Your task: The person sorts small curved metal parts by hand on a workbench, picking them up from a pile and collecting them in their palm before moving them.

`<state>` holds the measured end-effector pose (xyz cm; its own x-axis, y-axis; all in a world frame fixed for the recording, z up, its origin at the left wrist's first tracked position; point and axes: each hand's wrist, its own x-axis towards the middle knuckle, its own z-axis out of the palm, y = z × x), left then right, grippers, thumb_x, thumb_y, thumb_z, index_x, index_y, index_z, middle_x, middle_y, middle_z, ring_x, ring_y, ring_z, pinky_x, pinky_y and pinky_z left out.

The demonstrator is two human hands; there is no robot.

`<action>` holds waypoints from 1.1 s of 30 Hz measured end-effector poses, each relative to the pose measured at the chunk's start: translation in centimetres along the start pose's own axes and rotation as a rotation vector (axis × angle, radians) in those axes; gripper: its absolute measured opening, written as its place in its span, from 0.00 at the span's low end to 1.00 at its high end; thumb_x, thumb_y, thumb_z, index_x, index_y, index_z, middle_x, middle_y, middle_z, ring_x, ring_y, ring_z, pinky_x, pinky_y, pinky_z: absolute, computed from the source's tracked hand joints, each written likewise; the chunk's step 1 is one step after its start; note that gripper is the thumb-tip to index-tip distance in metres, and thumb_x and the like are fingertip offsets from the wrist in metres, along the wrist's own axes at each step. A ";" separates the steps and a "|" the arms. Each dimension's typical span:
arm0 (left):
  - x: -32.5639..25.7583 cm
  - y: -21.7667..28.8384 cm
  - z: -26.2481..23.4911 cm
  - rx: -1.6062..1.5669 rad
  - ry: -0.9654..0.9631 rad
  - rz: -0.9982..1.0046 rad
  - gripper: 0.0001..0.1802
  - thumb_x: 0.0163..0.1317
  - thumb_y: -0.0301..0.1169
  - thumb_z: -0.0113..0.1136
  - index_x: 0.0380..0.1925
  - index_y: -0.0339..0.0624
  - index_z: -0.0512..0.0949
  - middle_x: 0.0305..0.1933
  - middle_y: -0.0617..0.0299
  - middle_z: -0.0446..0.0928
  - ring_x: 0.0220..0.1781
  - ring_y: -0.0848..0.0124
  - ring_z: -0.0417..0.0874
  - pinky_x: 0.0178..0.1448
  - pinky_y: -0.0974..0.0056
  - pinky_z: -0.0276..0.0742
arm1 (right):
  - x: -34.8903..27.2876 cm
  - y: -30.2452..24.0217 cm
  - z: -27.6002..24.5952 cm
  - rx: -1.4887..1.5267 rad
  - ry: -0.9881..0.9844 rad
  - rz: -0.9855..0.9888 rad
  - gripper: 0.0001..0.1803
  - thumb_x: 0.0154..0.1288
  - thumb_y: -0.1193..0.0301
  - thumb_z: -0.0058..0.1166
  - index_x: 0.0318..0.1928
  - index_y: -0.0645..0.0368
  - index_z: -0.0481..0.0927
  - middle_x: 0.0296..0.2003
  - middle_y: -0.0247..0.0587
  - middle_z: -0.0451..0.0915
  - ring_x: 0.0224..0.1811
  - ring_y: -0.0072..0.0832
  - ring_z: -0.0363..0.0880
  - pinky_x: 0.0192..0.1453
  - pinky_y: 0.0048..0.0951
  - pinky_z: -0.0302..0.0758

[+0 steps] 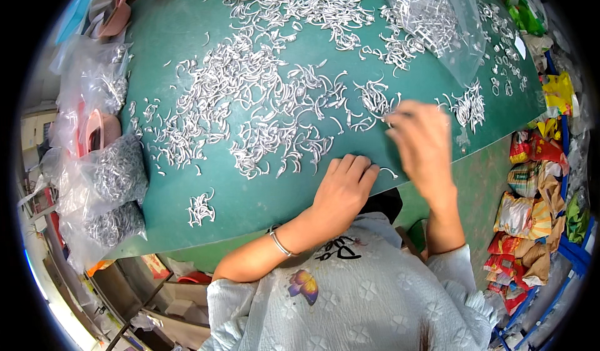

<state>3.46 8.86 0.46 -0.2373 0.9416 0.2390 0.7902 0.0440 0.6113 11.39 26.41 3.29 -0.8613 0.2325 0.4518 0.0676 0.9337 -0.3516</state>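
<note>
My left hand (345, 187) rests at the near edge of the green table with its fingers curled down and close together. What it holds, if anything, is hidden under the fingers. One curved silvery metal piece (389, 172) lies just right of its fingertips. My right hand (424, 140) hangs over the table farther right, blurred by motion, with thumb and fingers bent toward a small heap of curved metal pieces (375, 96). Whether a piece sits between those fingers is too smeared to tell. A wide spread of the same pieces (275, 135) covers the middle of the table.
Clear plastic bags of metal parts (119, 179) stand along the left edge, near pink bins (103, 129). Another open bag (431, 23) lies at the far right, by scattered rings (507, 70). Small piles lie near left (201, 209) and right (470, 106). Colourful sacks (522, 217) fill a right-hand rack.
</note>
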 end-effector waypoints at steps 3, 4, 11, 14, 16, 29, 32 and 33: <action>-0.2 0.1 0.5 0.064 0.031 -0.040 0.20 0.53 0.23 0.62 0.48 0.34 0.75 0.47 0.52 0.72 0.45 0.57 0.73 0.45 0.57 0.67 | -0.3 -0.8 2.5 0.023 -0.145 0.012 0.14 0.53 0.74 0.62 0.41 0.60 0.79 0.45 0.38 0.76 0.44 0.36 0.72 0.45 0.36 0.66; 0.0 0.4 0.4 0.054 0.055 -0.051 0.20 0.53 0.24 0.63 0.48 0.35 0.75 0.47 0.53 0.72 0.45 0.57 0.73 0.45 0.57 0.67 | -0.7 -0.6 2.8 0.028 -0.139 0.028 0.13 0.53 0.74 0.62 0.41 0.60 0.78 0.45 0.38 0.76 0.44 0.36 0.72 0.45 0.36 0.66; 0.8 2.0 2.6 0.040 0.064 -0.047 0.19 0.53 0.28 0.65 0.45 0.39 0.75 0.48 0.54 0.72 0.46 0.59 0.73 0.45 0.59 0.67 | -2.4 1.4 1.0 0.063 -0.132 0.017 0.11 0.53 0.73 0.63 0.37 0.59 0.77 0.39 0.37 0.76 0.39 0.37 0.71 0.40 0.36 0.65; 1.0 1.5 3.4 0.018 0.085 -0.039 0.14 0.54 0.27 0.65 0.41 0.38 0.76 0.45 0.55 0.72 0.44 0.59 0.74 0.44 0.59 0.67 | -3.8 2.3 -0.5 0.009 -0.133 0.051 0.09 0.54 0.73 0.64 0.35 0.58 0.77 0.38 0.37 0.76 0.39 0.38 0.72 0.41 0.36 0.64; 0.8 1.2 3.1 -0.020 0.145 -0.044 0.11 0.55 0.25 0.64 0.38 0.38 0.76 0.42 0.55 0.73 0.41 0.59 0.74 0.43 0.58 0.67 | -4.8 3.6 -1.3 -0.097 -0.077 0.176 0.09 0.55 0.74 0.64 0.35 0.58 0.77 0.37 0.38 0.76 0.39 0.38 0.72 0.42 0.37 0.64; 3.6 -0.8 0.4 0.232 0.116 0.007 0.08 0.57 0.22 0.59 0.38 0.35 0.74 0.56 0.48 0.73 0.60 0.52 0.74 0.56 0.51 0.67 | -1.6 3.2 0.7 -0.115 -0.055 0.160 0.14 0.57 0.80 0.57 0.45 0.59 0.78 0.45 0.39 0.76 0.47 0.39 0.73 0.53 0.39 0.65; 2.1 -0.1 0.3 0.206 0.099 0.004 0.09 0.56 0.22 0.58 0.38 0.35 0.74 0.55 0.50 0.74 0.58 0.54 0.74 0.55 0.50 0.67 | -2.8 3.6 -0.8 0.001 -0.088 0.176 0.09 0.56 0.80 0.58 0.38 0.60 0.78 0.40 0.38 0.76 0.43 0.37 0.72 0.48 0.38 0.66; 1.6 0.2 0.4 0.182 0.099 0.002 0.10 0.55 0.22 0.58 0.39 0.35 0.74 0.54 0.50 0.74 0.57 0.55 0.75 0.54 0.49 0.67 | -3.1 3.7 -1.2 0.038 -0.111 0.173 0.07 0.56 0.80 0.59 0.36 0.60 0.78 0.38 0.37 0.75 0.41 0.37 0.72 0.46 0.37 0.67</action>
<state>3.43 10.47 0.64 -0.2828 0.9046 0.3190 0.8777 0.1099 0.4664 14.87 29.42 1.57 -0.8887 0.3555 0.2896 0.2024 0.8709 -0.4478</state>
